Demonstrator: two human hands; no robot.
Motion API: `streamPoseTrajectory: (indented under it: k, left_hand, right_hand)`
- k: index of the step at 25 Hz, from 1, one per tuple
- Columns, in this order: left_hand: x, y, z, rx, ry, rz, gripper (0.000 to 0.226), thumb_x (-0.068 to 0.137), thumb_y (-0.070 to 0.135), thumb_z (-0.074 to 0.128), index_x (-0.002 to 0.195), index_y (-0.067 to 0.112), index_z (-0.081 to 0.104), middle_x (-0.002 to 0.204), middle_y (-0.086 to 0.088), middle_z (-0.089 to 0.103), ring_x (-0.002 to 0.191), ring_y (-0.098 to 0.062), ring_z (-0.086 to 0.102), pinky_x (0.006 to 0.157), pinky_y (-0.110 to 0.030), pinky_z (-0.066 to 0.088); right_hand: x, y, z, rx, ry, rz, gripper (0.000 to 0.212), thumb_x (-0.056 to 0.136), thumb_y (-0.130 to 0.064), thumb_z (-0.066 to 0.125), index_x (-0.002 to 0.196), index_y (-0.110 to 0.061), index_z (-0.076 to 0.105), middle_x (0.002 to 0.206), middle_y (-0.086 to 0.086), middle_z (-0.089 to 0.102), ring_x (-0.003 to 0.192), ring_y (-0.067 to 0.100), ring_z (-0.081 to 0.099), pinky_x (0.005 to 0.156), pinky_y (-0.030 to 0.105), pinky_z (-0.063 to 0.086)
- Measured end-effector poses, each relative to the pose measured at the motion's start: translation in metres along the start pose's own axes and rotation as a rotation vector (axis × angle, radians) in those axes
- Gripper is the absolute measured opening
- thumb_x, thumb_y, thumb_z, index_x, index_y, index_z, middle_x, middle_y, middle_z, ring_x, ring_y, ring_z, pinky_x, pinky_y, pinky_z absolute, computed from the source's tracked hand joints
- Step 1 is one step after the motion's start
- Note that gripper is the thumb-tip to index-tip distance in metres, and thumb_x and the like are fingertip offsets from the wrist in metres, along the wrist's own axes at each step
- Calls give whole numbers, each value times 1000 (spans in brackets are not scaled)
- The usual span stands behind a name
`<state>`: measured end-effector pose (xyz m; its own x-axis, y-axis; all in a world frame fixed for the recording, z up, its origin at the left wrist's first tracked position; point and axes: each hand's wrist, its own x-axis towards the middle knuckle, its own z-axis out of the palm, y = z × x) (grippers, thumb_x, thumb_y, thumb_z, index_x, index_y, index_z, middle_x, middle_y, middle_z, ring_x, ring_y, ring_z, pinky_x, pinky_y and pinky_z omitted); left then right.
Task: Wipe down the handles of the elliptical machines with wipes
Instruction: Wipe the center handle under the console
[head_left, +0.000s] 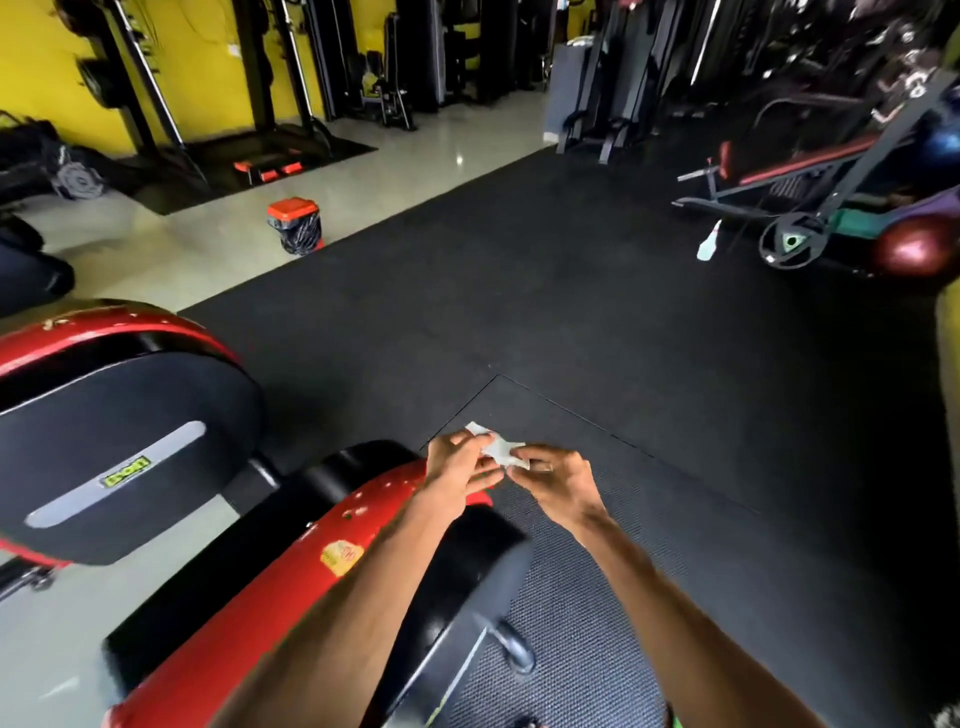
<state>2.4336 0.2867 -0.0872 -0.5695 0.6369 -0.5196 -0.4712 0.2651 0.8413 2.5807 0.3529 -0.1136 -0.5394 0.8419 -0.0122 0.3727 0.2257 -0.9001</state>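
A small crumpled white wipe (496, 446) is pinched between both hands over the black rubber floor. My left hand (460, 470) grips its left side and my right hand (556, 475) grips its right end. Below my arms lies the red and black housing of one elliptical machine (291, 561). A second red and black elliptical housing (119, 441) stands to the left. No machine handles are in view.
A small bin with an orange lid and black liner (296, 226) stands on the pale tiles ahead left. A spray bottle (709, 241) stands by a weight bench (810, 176) at right, near a red ball (914, 252). Black rubber mats (571, 291) cover the floor ahead.
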Motion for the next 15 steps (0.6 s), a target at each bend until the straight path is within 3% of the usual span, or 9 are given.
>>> streamPoseTrajectory:
  k: [3,6,9,11,15]
  left_hand:
    - [60,33,44,25,37,24,3,93,10,71,93,7,72,96,-17,75,81,-25,74,63,-36,63]
    - [112,62,69,-26,45,11,7,97,15,68,99,9,71,102,-14,75,91,-26,74,78,-45,64]
    - [170,86,90,-105,12,37,37,86,29,83,114,10,69,108,-11,77,102,-28,75,84,-45,64]
    - [213,100,103,-148,67,77,43,83,22,86,117,7,65,112,-13,75,100,-26,75,84,-39,64]
    - [302,121,120,-213,271,108,29,88,-3,74,111,-14,62,88,-21,69,61,-12,70,52,-19,54]
  right_hand:
    - [82,1,-28,43,-32,25,20,93,-22,78,111,-14,81,114,-9,77,89,-1,72,81,15,55]
    - [158,7,-37,130,-53,67,14,92,-22,79,104,-16,83,119,-15,72,102,7,70,85,23,51]
    - [245,13,-37,205,-134,113,7,96,-22,75,96,-25,81,101,-9,76,90,13,71,76,27,54]
    - [305,15,-32,233,-233,109,11,99,-20,70,93,-23,78,87,-2,77,79,12,70,71,27,58]
    - [424,28,-15,285,-434,137,17,102,-18,65,106,-6,76,94,14,79,82,20,75,70,28,61]
